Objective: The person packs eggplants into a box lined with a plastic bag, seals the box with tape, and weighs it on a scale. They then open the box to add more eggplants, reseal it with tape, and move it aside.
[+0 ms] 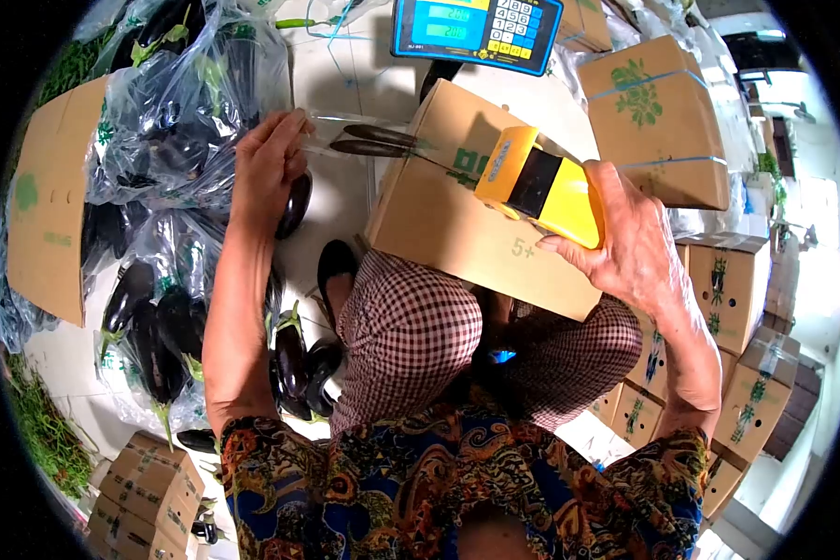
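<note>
- So we've got the yellow tape dispenser (569, 201) over the right side of the brown box (415, 215). Can't tell if it's actually touching the cardboard.
- Our right grip (630, 238) is clamped on the dispenser's right end, thumb on the near side, most of the fingers hidden.
- Our left grip (271, 163) is pinched together on a clear strip of tape (345, 119), which stretches off toward the box.
- Dispenser feel: looks like hard plastic, so stiff, not fragile, and we'd guess light enough for one hand. That smooth shell could get slippery, so palm it at the back end, away from where the tape comes out.
- Tape feel: thin, floppy, probably sticky underneath and happy to crumple. We'd pinch just the very end and keep it taut.
- Box feel: firm panels, though they'd likely dent if we lean hard. It sits tilted up by our knees (411, 299). Weight's anyone's guess since the inside doesn't show; best hold is the edges or corners, not mid-panel.
</note>
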### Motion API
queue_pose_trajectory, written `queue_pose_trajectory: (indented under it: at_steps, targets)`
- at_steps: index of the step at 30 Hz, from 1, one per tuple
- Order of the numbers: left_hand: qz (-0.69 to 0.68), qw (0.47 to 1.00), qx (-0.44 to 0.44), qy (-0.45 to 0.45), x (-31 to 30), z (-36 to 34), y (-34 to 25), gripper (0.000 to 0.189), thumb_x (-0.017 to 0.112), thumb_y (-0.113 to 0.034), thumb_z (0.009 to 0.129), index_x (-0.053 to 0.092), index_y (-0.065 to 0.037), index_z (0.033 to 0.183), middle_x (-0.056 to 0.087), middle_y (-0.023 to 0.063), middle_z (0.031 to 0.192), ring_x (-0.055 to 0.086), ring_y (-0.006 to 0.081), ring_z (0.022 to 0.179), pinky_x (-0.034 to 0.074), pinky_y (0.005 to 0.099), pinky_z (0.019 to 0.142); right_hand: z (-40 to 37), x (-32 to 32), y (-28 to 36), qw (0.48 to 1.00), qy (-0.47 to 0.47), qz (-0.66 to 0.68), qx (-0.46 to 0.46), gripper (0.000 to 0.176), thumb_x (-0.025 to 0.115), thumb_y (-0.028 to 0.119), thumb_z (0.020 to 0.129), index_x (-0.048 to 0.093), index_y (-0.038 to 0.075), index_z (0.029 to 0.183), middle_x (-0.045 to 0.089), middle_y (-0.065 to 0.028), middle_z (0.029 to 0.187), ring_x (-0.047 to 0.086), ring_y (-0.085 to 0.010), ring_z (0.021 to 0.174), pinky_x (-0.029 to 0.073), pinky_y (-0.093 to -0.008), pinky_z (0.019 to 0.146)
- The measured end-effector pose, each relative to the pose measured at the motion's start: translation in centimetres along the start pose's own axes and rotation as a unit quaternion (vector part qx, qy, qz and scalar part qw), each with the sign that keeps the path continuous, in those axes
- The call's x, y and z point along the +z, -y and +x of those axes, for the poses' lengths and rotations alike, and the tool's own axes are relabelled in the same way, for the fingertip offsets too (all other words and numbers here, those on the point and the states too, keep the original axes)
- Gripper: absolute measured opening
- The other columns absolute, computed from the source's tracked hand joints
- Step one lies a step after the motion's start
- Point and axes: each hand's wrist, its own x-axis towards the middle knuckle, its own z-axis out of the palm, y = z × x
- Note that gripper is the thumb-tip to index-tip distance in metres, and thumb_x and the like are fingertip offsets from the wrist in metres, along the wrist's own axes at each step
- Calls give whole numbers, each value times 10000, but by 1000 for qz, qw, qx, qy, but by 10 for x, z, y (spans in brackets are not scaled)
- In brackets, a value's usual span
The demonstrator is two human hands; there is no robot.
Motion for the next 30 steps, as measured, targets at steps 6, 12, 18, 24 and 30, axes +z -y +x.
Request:
queue_pose_trajectory:
  at_steps: [6,12,18,24,30]
  targets:
    - [302,937,173,43,-3,9,38,208,535,-236,960,635,-58,917,451,-44,661,336,58,559,270,244,498,6,1,7,998,40,3,56,704,732,522,741,429,34,1148,606,-247,824,597,-468,791,472,-505,708]
    - [440,855,269,56,16,29,167,246,523,-214,930,629,-10,1019,618,155,921,607,303,802,486,386,675,12,8,3,999,38,-6,38,682,748,468,741,435,38,1168,612,-246,831,600,-465,796,470,-493,699]
    - [545,800,203,149,26,21,149,302,533,-261,931,615,1,1056,613,215,973,607,395,864,495,453,756,22,3,12,997,62,0,43,581,775,279,721,429,14,1106,613,-232,919,622,-437,798,505,-484,678]
    - [449,890,13,77,17,43,145,376,535,-322,941,585,-21,1161,597,209,1070,617,348,906,490,435,803,20,4,12,993,79,6,84,575,785,264,707,443,23,1102,632,-229,830,626,-436,791,504,-485,698]
    - [122,978,132,105,99,41,71,499,565,-333,921,475,-18,1297,546,217,1226,565,346,1079,451,429,919,21,10,7,998,33,24,52,577,786,263,697,458,37,1114,636,-225,830,624,-437,769,508,-476,675]
